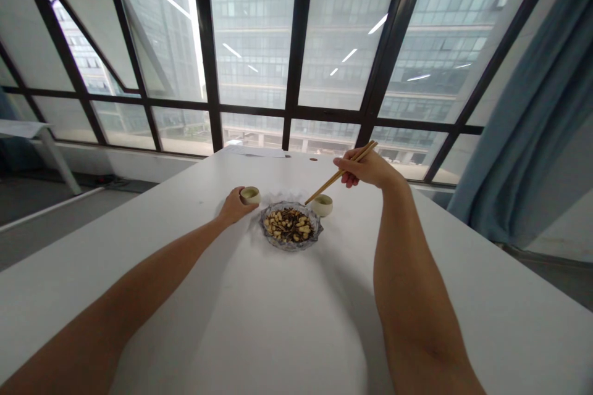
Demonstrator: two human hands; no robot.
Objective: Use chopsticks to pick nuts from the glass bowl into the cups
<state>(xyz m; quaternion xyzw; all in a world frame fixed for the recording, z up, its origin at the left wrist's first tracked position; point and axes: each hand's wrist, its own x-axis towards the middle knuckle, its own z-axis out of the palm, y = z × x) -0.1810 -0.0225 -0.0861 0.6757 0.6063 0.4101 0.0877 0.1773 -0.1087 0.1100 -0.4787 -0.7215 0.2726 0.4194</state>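
Note:
A clear, scalloped glass bowl (291, 247) holds a mix of pale pieces and dark strips. At its upper left, my left hand (236, 205) is wrapped round a small pale green cup (250, 195). My right hand (365, 168) grips a pair of wooden chopsticks (338, 175), slanting down to the left. Their tips are close together near the bowl's upper right rim, beside a second pale cup (322, 205); nothing can be made out between them. This second cup stands at the bowl's right edge, untouched by my hands.
The white table (259, 321) reaches toward large windows. Near its far edge lie a white sheet (259, 152) and a small reddish-brown item (314, 159). A blue curtain (523, 117) hangs at the right. Another table (23, 128) is at the far left.

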